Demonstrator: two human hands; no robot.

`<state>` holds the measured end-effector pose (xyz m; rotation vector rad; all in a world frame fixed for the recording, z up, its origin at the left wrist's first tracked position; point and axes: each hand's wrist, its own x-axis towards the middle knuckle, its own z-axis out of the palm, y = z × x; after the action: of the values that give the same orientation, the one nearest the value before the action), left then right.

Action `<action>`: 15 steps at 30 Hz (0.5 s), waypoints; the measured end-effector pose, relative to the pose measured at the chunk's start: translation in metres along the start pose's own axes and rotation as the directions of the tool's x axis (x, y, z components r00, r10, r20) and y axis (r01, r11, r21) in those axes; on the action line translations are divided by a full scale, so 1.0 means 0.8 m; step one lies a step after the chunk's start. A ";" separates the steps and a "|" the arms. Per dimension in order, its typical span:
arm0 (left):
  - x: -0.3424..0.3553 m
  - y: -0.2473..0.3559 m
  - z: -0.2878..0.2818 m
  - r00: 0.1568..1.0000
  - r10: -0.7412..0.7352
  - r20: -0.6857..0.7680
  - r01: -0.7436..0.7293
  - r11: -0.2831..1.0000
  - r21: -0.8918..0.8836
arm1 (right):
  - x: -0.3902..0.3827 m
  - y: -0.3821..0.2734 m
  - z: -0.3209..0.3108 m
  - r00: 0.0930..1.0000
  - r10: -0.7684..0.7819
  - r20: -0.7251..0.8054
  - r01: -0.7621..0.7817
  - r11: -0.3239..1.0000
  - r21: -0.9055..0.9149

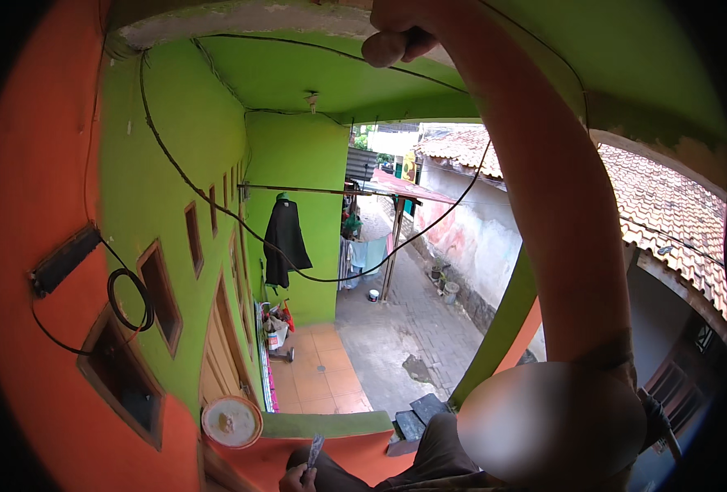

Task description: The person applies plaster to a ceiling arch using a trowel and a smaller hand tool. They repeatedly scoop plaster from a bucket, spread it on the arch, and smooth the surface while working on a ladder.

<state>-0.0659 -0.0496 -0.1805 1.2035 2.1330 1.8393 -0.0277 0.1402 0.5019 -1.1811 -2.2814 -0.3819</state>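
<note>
Your left hand, low in view, closes on the lower end of a clear packet; its upper end sticks out free. Your right hand is raised by the beam, fingers curled; cannot tell whether they grip anything. Black cable hangs mid-view in a slack loop. Judged handling: packet light, soft, likely slippery, so pinch it firmly low down; cable light, springy, tough, best held near its upper runs, without kinking.

The right hand is up near a beam, the left hand holding a clear strip.
</note>
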 end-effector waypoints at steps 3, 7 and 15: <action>0.009 -0.004 -0.002 0.997 0.004 0.077 -0.003 1.000 -0.012 | -0.005 0.008 0.013 0.999 -0.037 -0.016 0.031 0.952 -0.304; 0.000 -0.007 -0.005 0.998 0.006 0.057 -0.003 0.999 -0.053 | -0.028 -0.014 0.053 0.948 -0.187 -0.257 0.048 0.883 -0.468; 0.007 0.028 -0.027 0.995 -0.040 0.096 0.044 0.998 -0.036 | -0.042 -0.004 0.103 0.950 -0.081 -0.301 0.020 0.980 -0.200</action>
<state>-0.0697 -0.0645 -0.1530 1.2029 2.0480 1.7604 -0.0420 0.1550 0.4148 -1.0700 -2.0383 -0.7697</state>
